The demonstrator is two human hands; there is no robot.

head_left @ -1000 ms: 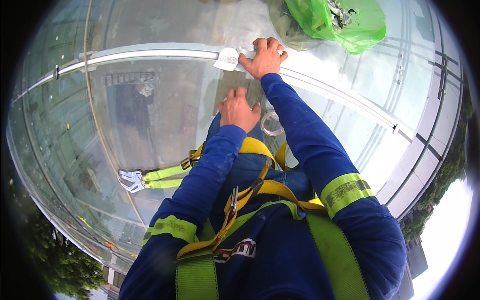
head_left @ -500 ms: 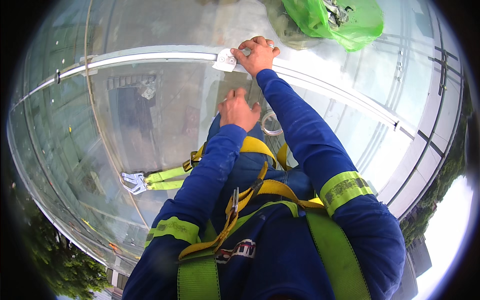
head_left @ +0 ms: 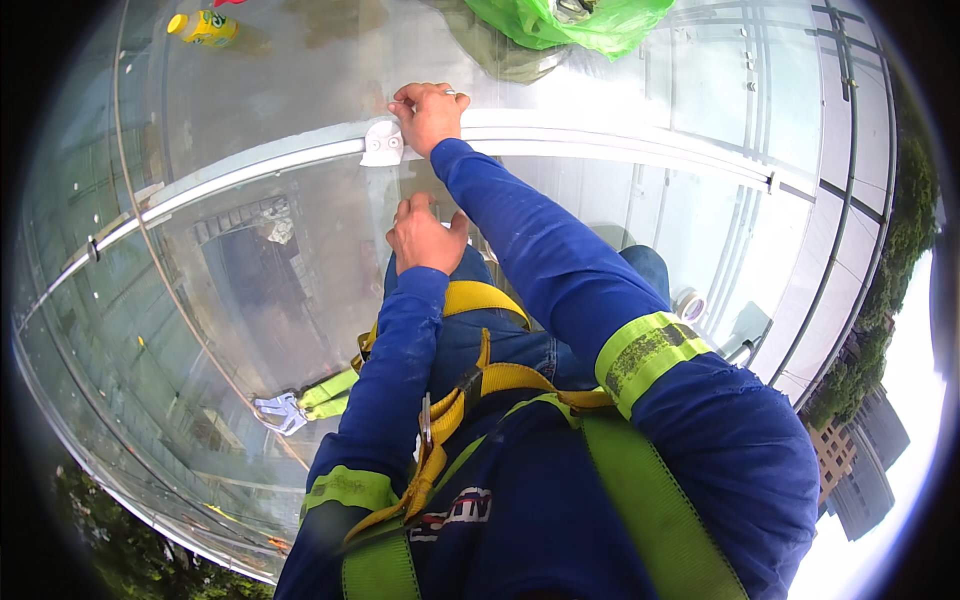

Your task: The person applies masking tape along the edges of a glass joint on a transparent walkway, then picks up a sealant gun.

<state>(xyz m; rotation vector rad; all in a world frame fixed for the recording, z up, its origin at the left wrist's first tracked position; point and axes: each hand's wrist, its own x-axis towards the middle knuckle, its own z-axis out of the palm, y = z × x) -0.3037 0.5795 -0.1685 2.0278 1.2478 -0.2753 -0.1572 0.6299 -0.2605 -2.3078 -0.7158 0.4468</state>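
A small white plate (head_left: pixel 381 146) with two round marks lies across a pale strip (head_left: pixel 250 170) running over the glass surface. My right hand (head_left: pixel 430 115) reaches over this strip, thumb and fingers closed at the plate's upper right corner. Nearer my body, my left hand (head_left: pixel 425 236) hovers over or rests on the glass beside my knee. Its fingers are bent and the thumb stands apart; nothing shows in it, though its palm is hidden. Both sleeves are blue with reflective bands.
A green plastic bag (head_left: pixel 600 30) lies at the far side, and a yellow bottle (head_left: pixel 205 28) at far left. A tape roll (head_left: pixel 690 305) is right of my knee. A thin rope (head_left: pixel 185 320) crosses the glass at left, near a lanyard with a grey hook end (head_left: pixel 283 412).
My view has shifted, bringing the bottle into sight. The white plate and right hand seem to have moved a little left along the strip. My left hand stays below them.
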